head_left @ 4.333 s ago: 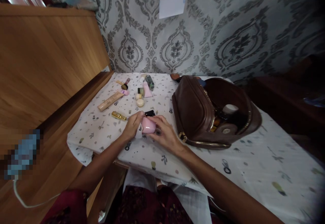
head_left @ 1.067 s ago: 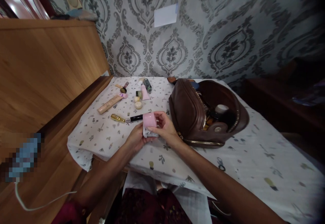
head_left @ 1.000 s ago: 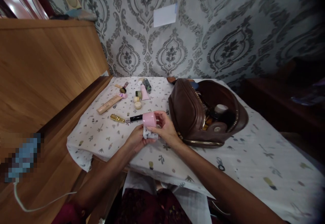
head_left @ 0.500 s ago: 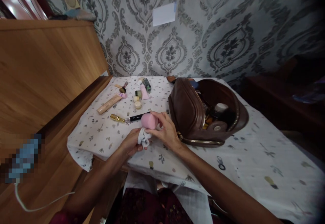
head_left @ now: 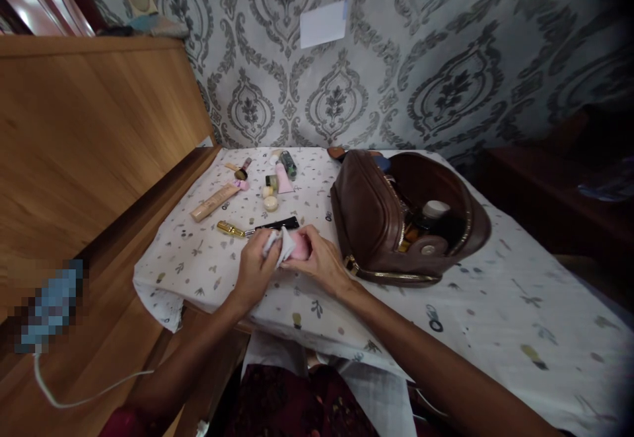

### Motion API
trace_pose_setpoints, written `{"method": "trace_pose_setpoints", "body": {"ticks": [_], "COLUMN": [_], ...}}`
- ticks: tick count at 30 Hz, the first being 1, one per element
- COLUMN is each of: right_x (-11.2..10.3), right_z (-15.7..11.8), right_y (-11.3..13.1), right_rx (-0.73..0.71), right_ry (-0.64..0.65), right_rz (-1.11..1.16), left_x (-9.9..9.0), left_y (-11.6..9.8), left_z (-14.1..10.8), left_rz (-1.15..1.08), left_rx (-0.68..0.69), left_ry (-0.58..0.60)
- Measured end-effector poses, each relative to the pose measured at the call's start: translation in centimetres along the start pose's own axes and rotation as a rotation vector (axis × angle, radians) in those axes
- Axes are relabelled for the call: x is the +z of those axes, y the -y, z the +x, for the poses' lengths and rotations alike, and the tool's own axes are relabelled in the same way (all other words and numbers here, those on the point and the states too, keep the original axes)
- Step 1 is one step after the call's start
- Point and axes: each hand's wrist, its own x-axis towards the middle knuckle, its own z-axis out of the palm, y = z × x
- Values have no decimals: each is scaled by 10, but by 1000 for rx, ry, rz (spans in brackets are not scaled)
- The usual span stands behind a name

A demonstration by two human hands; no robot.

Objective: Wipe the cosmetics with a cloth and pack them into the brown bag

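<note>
A small pink, rounded container point(head_left: 300, 247) is gripped by my right hand point(head_left: 319, 262), its fingers closed around the right side. Pressed against the container's left side is a crumpled white cloth point(head_left: 281, 245), pinched in my left hand point(head_left: 256, 265). The cloth and fingers cover much of the container, so its exact kind is hidden. Just beyond my hands lies a black tube point(head_left: 280, 224) with a silver end, close to a gold tube point(head_left: 230, 229).
An open brown leather bag point(head_left: 379, 226) stands on the right, with a white-capped bottle point(head_left: 434, 210) inside. Farther back on the patterned tablecloth point(head_left: 198, 259) lie a beige tube point(head_left: 214, 203), a makeup brush point(head_left: 242, 170), a pink tube point(head_left: 283, 178) and a small jar point(head_left: 270, 203). A wooden panel point(head_left: 99, 113) rises at left.
My left hand has come up from beneath the pink container and brought the cloth over its left side. My right hand keeps hold of the container, which now shows less.
</note>
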Motion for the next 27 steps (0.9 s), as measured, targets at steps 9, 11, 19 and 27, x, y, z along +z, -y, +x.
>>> {"method": "trace_pose_setpoints", "body": {"ticks": [9,11,19,27], "right_x": [5,7,9,-9], "right_z": [9,8,8,5], "right_y": [-7,-5,-2,16], "right_rx": [114,160,274,104], "right_ry": [58,131,114,150], "right_rz": [624,779,987,747], "left_x": [4,4,9,-3], "left_y": [4,7,6,9], "left_z": [3,6,-1,12], "left_rz": [1,-60,88,23], "left_rx": [47,-32,80,-40], "left_ry": [-2,0,57,-11]}}
